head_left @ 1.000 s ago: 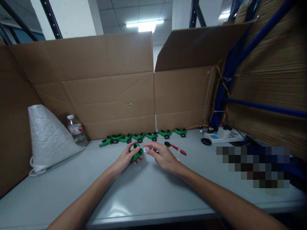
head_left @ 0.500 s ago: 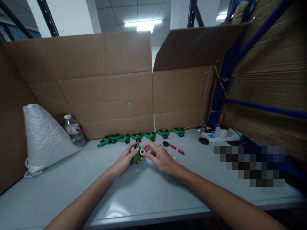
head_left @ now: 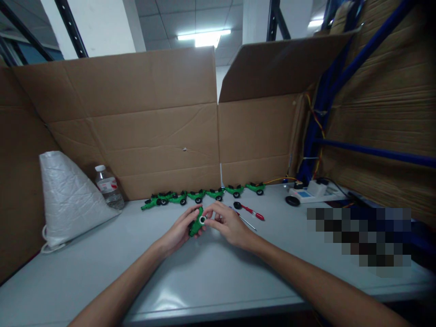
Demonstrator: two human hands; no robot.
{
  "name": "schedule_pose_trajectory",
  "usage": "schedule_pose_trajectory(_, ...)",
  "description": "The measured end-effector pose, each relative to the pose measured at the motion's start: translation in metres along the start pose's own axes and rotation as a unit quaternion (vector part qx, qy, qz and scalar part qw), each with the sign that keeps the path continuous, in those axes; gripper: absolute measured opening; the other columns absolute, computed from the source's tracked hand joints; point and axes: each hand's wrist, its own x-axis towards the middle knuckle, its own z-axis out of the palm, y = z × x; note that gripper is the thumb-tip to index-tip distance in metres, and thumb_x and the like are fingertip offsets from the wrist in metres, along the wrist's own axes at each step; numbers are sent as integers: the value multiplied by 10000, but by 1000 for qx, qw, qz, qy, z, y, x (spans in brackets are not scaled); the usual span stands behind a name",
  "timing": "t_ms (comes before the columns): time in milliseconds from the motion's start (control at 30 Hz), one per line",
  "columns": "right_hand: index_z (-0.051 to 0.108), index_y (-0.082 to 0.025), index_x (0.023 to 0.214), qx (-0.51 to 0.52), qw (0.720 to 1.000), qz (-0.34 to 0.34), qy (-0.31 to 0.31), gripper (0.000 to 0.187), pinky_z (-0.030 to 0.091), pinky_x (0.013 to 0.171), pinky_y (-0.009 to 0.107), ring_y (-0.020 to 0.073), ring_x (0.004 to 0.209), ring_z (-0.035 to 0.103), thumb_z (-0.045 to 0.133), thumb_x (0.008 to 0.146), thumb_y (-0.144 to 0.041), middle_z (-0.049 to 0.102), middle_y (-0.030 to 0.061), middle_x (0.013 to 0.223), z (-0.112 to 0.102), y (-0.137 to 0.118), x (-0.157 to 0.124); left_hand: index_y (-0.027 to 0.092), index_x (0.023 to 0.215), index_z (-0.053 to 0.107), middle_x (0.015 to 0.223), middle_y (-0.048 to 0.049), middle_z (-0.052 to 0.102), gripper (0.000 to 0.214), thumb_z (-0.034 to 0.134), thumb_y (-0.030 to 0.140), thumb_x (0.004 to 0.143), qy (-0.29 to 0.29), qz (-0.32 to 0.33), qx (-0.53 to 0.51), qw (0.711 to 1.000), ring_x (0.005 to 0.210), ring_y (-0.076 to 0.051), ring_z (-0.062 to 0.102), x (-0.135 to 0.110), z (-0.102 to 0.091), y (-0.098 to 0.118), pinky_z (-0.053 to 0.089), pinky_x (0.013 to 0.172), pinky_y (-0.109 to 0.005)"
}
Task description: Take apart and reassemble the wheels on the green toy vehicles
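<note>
Head view: above the table, the left hand grips a green toy, seemingly to steady it for the right hand, which pinches a white ring against its right side.

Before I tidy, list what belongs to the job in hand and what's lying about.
Job:
green toy in the left hand
white ring at the right hand
probably the row of similar toys
possibly the red tool

Apparently lying about:
bottle
silver bag
power strip
</note>
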Motion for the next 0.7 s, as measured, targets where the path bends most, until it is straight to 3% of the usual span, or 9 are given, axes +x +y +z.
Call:
schedule_pose_trajectory(200,700,-217,988,76,995,59,1,124,455,572,229,133,743,576,708,920,-320,625,29,1018,5,5,0,196,1499,484,877,-56,693,686,695,491,917,7,0,19,1000,743,-182,658,0,2,-1,415,611,-252)
schedule_pose_trajectory(400,548,-237,1171,159,977,138,-14,427,457,445,201,148,719,617,767,852,-416,627,17,994,8,12,1,215,1537,447,924,-60,696,737,695,519,914,16,14,87,996,802,-201,655,-5,4,-2,421,648,-265)
schedule_pose_trajectory(567,564,-213,1066,152,976,142,-67,288,454,461,212,162,687,628,693,928,-431,676,15,842,8,15,0,182,1598,369,875,-52,691,803,681,495,927,25,34,142,989,787,-206,623,-9,6,-3,426,671,-283)
schedule_pose_trajectory(700,555,-221,971,152,976,131,-84,254,468,496,235,142,619,589,695,936,-430,671,-7,802,7,10,0,193,1580,415,935,-64,693,739,663,457,937,21,50,174,983,790,-206,615,-11,10,-2,451,688,-289)
